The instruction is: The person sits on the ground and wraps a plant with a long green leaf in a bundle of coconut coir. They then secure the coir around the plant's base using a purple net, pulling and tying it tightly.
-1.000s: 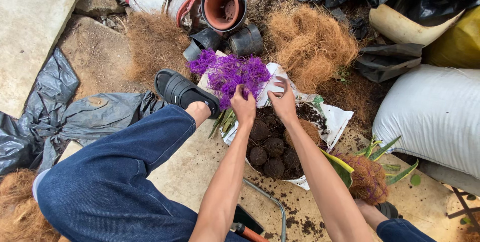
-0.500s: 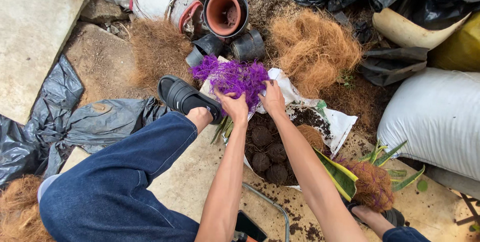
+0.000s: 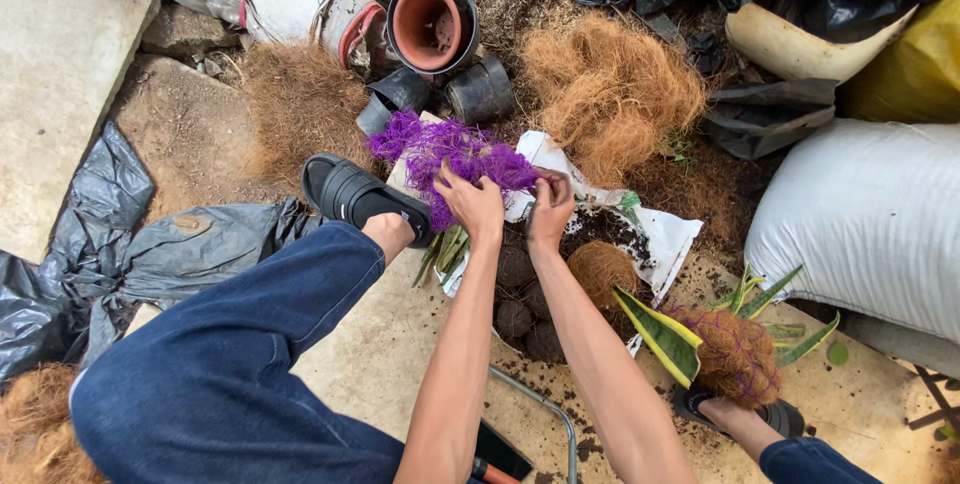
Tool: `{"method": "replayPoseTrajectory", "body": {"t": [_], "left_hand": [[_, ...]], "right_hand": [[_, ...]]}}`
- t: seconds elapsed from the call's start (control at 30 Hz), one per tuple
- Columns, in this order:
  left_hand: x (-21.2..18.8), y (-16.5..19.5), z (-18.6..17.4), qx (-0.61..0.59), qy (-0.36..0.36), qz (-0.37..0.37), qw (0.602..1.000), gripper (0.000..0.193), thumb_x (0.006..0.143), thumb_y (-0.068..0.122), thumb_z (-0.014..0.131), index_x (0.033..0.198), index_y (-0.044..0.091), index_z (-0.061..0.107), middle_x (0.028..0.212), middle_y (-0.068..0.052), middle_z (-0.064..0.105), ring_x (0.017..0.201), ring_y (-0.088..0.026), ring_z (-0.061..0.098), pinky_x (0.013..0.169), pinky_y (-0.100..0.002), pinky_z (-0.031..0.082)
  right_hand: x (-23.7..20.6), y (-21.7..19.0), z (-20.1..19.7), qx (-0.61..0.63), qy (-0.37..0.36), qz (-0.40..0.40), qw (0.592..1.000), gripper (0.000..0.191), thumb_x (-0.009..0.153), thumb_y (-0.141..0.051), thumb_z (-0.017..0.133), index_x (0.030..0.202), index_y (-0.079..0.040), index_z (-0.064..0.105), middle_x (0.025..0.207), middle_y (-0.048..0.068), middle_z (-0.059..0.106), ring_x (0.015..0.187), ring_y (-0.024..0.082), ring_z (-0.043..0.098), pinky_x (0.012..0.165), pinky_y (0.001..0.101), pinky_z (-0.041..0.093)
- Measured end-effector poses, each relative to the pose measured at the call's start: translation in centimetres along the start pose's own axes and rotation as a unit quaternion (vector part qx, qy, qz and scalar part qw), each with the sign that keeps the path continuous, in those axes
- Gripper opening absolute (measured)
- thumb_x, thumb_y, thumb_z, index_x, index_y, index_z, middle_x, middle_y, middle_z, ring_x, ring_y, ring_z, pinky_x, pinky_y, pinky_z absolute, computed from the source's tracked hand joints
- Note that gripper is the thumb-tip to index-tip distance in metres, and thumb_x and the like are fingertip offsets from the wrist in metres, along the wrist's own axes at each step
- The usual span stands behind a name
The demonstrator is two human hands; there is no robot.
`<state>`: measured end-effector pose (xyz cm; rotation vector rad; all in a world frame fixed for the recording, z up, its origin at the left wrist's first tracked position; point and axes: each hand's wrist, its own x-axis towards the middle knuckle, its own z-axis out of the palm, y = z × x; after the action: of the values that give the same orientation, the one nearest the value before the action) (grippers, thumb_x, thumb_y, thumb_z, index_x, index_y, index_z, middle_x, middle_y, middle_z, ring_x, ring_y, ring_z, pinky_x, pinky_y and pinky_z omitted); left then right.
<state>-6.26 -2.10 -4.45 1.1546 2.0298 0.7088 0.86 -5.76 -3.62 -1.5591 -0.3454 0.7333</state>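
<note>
Nearest me: my two knees in blue jeans (image 3: 230, 364), and between them a black-handled tool (image 3: 500, 452) lying on the concrete slab (image 3: 400, 334), partly cut off by the frame edge.

Next out, right side: a variegated plant (image 3: 690, 334) with its root ball wrapped in brown fibre, lying just beside my right sandal (image 3: 745, 409).

Centre: a white sack (image 3: 660, 239) opened flat, holding dark soil and round brown husk chunks (image 3: 520, 294).

Hands: my left hand (image 3: 472, 204) and right hand (image 3: 550, 209) sit side by side at the sack's far edge. Both are pinched closed on the purple netting (image 3: 450, 154), a frayed tuft of mesh that lies across the sack's top left corner, just beside my left sandal (image 3: 362, 196). Green leaves (image 3: 445, 249) poke out below the netting, under my left wrist.

Step in hand, as I judge it: working the purple netting around a plant's base, fingers gathering or teasing the mesh. The next move would call for a firm pinch with both hands and a steady pull to keep the mesh snug without tearing it or crushing the leaves.

Farther out: a loose heap of coconut fibre (image 3: 610, 89), small black pots (image 3: 480, 89) lying on their sides, a terracotta pot (image 3: 428, 24) nested in a black one.

Farthest: a big white bag (image 3: 870, 224) to the right, black plastic sheeting (image 3: 100, 244) to the left.
</note>
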Motion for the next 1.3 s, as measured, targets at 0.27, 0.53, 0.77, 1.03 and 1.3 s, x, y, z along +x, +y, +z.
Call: {"method": "replayPoseTrajectory", "body": {"t": [0.27,0.53,0.77,1.03,1.3], "left_hand": [[-2.7,0.9,-0.5,0.006,0.084,-0.067,0.994,0.060,0.084,0.016,0.069,0.135,-0.004,0.046,0.129,-0.027,0.050,0.116,-0.041,0.054,0.099,-0.051,0.042],[-5.3,3.7,0.3,-0.405,-0.036,-0.276,0.871,0.051,0.100,0.049,0.054,0.121,0.002,0.056,0.112,-0.020,0.062,0.092,-0.032,0.064,0.082,-0.052,0.053],[-6.4,5.5,0.2,-0.363,-0.233,-0.120,0.894,0.062,0.092,0.055,0.067,0.121,-0.001,0.067,0.103,-0.010,0.074,0.088,-0.019,0.071,0.083,-0.034,0.059],[-6.5,9.1,-0.1,-0.168,-0.316,0.208,0.910,0.046,0.091,0.032,0.074,0.118,-0.006,0.070,0.097,-0.014,0.076,0.085,-0.020,0.070,0.078,-0.032,0.057],[-11.4,15.9,-6.2,-0.173,-0.624,0.129,0.751,0.072,0.101,0.054,0.047,0.145,-0.003,0.050,0.121,-0.020,0.068,0.104,-0.027,0.068,0.092,-0.043,0.055]], "right_hand": [[0.1,-2.2,-1.2,0.203,0.053,0.030,0.977,0.004,0.100,-0.004,0.057,0.103,-0.002,0.060,0.096,0.007,0.066,0.082,0.018,0.068,0.076,0.0387,0.064],[-0.3,-4.0,-3.4,0.278,-0.016,0.047,0.959,0.014,0.102,-0.006,0.057,0.115,-0.002,0.057,0.102,0.010,0.064,0.085,0.021,0.070,0.073,0.0398,0.062],[0.6,-6.8,-6.6,0.257,-0.032,0.096,0.961,0.029,0.098,-0.021,0.064,0.122,-0.005,0.060,0.108,0.013,0.070,0.092,0.021,0.074,0.081,0.0358,0.067],[-0.4,-13.0,-12.3,0.089,-0.096,-0.077,0.988,0.031,0.099,-0.017,0.069,0.123,0.001,0.059,0.107,0.008,0.070,0.092,0.015,0.071,0.079,0.0305,0.061],[-5.8,-20.5,-20.2,-0.003,-0.159,-0.064,0.985,0.045,0.095,-0.024,0.072,0.131,0.001,0.061,0.115,0.011,0.072,0.097,0.017,0.070,0.093,0.0356,0.062]]}}
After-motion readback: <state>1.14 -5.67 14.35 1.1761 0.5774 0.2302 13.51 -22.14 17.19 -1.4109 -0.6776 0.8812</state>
